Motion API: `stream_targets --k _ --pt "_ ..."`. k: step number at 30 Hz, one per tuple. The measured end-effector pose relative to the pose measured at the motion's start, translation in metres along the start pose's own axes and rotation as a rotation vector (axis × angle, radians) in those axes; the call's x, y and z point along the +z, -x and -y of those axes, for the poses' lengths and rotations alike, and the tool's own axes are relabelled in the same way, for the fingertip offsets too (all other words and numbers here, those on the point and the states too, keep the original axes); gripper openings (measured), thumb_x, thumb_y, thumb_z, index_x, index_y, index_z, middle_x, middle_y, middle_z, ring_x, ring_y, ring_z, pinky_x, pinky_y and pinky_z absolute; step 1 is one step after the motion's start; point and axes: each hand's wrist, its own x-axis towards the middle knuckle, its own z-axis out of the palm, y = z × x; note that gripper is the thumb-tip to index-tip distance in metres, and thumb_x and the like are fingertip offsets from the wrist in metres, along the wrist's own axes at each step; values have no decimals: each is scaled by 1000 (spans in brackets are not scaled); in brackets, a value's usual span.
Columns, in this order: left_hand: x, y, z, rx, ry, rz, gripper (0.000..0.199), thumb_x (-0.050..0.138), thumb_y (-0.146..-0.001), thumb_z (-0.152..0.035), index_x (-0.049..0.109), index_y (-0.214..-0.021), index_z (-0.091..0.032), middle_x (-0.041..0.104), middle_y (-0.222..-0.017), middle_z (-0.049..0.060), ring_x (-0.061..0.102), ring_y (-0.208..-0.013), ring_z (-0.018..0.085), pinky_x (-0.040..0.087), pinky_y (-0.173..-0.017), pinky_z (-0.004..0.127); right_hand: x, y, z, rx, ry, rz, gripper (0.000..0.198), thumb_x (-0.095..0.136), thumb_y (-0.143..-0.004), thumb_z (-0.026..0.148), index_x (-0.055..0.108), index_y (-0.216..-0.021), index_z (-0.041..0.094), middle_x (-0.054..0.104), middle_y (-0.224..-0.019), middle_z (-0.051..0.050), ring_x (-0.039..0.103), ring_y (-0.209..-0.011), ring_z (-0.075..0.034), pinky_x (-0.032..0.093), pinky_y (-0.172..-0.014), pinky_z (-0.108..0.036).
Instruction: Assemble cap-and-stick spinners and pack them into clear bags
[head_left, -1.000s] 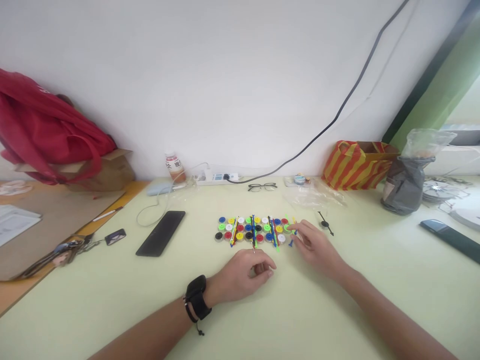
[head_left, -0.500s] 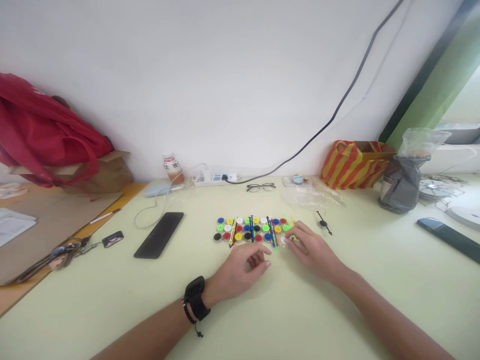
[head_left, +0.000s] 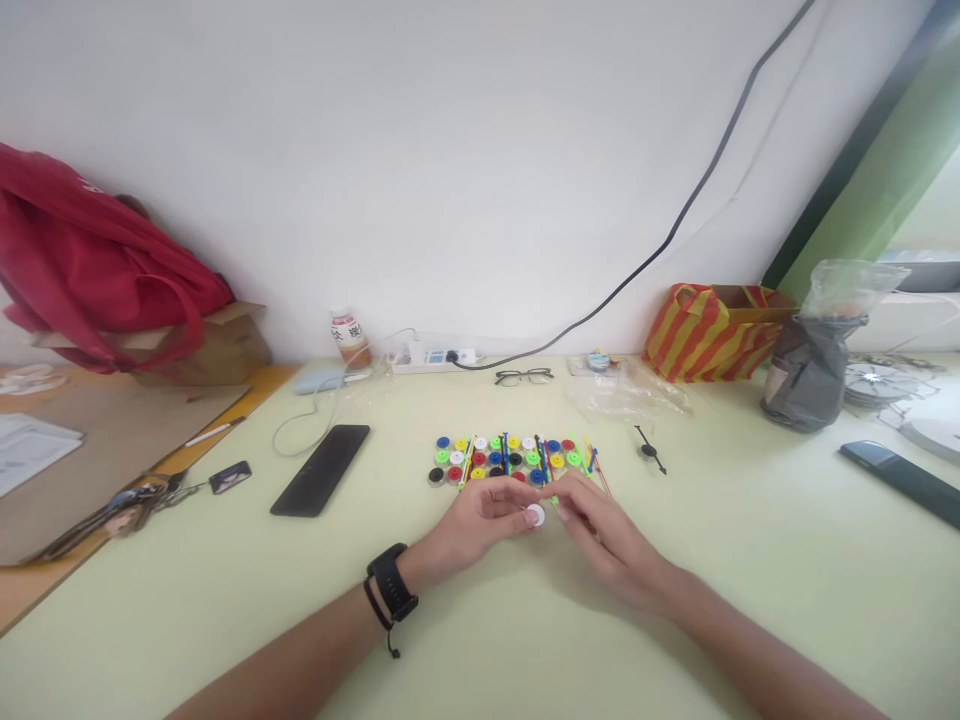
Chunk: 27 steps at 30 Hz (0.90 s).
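My left hand (head_left: 480,517) pinches a white round disc (head_left: 535,515) between thumb and fingers, just above the table. Opposite it, my right hand (head_left: 607,535) reaches in with the index finger stretched toward the left fingertips and the other fingers loosely bent; its thumb is hidden. Behind both hands lie rows of small round pieces (head_left: 478,458) in blue, yellow, white, green, red and black. Thin coloured arrow-ended sticks (head_left: 505,455) lie across these rows, more of them at the right end (head_left: 594,460). My left hand covers part of the front row.
A black arrow on a round base (head_left: 647,452) lies to the right. Glasses (head_left: 524,377), a power strip (head_left: 435,360) and a bottle (head_left: 350,338) are along the wall. A black phone (head_left: 320,470) is at left, a striped bag (head_left: 716,335) and dark case (head_left: 900,475) at right.
My right hand has moved left from the right end of the rows to my left hand. The white disc has come along and is now in my left fingers.
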Motion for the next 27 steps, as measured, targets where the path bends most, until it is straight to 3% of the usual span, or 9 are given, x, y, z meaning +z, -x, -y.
stream_targets --k 3,9,14,20,27 --pt "-1 -1 2 0 -21 -52 33 84 -83 -37 77 -107 -16 76 -104 10 72 -97 21 56 -92 33 -7 0 -2 17 -3 -100 28 35 -108 22 61 -117 26 60 -101 -6 56 -90 -21 46 -79 -35" --pt "0 -2 3 27 -58 -112 35 87 -79 -39 78 -104 -16 78 -110 11 73 -103 24 57 -96 37 -11 -1 -8 147 -142 -190 24 47 -106 36 66 -117 26 62 -92 -5 57 -74 -19 47 -67 -33" --pt "2 -3 2 22 -56 -134 40 83 -82 -47 79 -106 -15 79 -106 11 75 -95 24 60 -93 38 -18 -5 -6 268 -382 -270 24 70 -94 48 73 -100 24 76 -99 -8 70 -99 -27 54 -94 -42" --pt "-1 -4 2 23 65 -72 50 60 -98 -57 78 -117 -15 78 -117 14 74 -108 28 54 -105 46 -19 -6 -5 400 -649 -204 30 77 -88 50 69 -96 23 81 -103 -9 73 -100 -26 56 -96 -44" --pt "4 0 -3 107 -48 -36 35 81 -86 -39 77 -113 -16 75 -126 14 71 -114 28 57 -101 40 -5 -7 -4 346 -633 -129 30 75 -90 51 64 -98 23 82 -96 -7 76 -98 -26 55 -96 -43"
